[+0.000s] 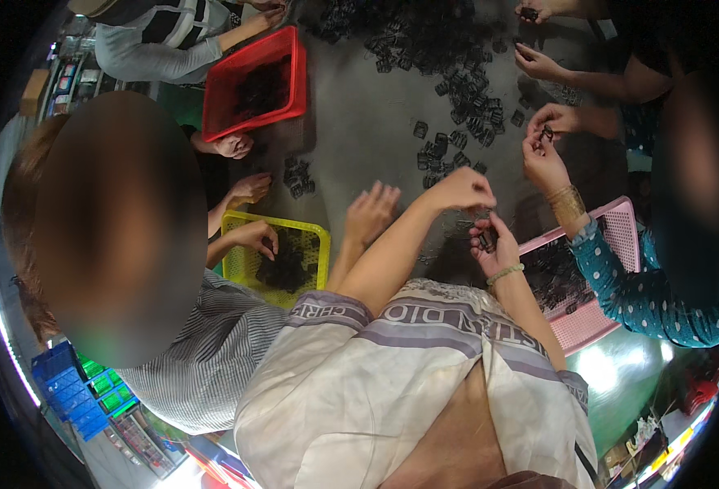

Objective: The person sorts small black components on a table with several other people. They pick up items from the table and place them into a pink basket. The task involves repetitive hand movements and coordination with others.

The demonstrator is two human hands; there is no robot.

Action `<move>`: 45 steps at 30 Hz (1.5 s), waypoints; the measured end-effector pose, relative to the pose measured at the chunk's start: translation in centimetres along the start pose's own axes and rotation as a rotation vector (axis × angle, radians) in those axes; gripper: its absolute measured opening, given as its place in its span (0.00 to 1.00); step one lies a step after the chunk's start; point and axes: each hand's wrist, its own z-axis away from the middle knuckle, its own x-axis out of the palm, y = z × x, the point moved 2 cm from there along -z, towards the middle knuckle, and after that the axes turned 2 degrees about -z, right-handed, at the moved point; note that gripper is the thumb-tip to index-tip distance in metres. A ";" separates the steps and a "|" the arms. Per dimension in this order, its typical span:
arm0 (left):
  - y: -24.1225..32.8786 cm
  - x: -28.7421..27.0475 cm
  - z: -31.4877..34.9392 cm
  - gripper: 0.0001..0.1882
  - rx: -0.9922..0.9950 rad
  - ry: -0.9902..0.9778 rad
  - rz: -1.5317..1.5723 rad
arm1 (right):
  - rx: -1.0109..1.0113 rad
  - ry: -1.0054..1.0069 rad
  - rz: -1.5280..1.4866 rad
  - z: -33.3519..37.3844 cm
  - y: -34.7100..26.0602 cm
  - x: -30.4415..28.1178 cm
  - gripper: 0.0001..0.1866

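Observation:
My right hand [498,246], palm up with a beaded bracelet at the wrist, holds a small black plastic piece [487,238] in curled fingers. Just above it, my left hand [463,189] bends downward with its fingertips pinched close to the right fingers. Whatever the left fingertips grip is too small to make out. Beyond both hands lies a trail of loose black plastic pieces [434,155], small and frame-like, on the dark grey table [351,122].
Left stand a yellow basket [324,253] and a red tray [300,81], both holding black pieces; right is a pink basket [620,220]. A co-worker's hand [371,213] rests beside my left forearm. Another person's hands [547,151] work close on the right. A large black pile [392,33] lies far off.

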 end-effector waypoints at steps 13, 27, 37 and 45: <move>-7.2 0.6 -5.2 0.11 0.015 0.496 -0.707 | -0.187 0.058 -0.095 -2.7 -2.6 0.0 0.14; -6.0 -1.8 -4.6 0.15 -0.048 0.484 -0.345 | -0.167 0.121 -0.198 -6.6 -4.8 -0.6 0.07; -6.3 4.0 -2.4 0.18 -0.041 0.376 -0.492 | -0.364 0.178 -0.071 -2.6 -6.0 -1.1 0.09; -1.1 0.5 1.5 0.19 0.161 0.386 0.247 | -0.194 -0.091 -0.135 -0.7 -4.5 2.3 0.11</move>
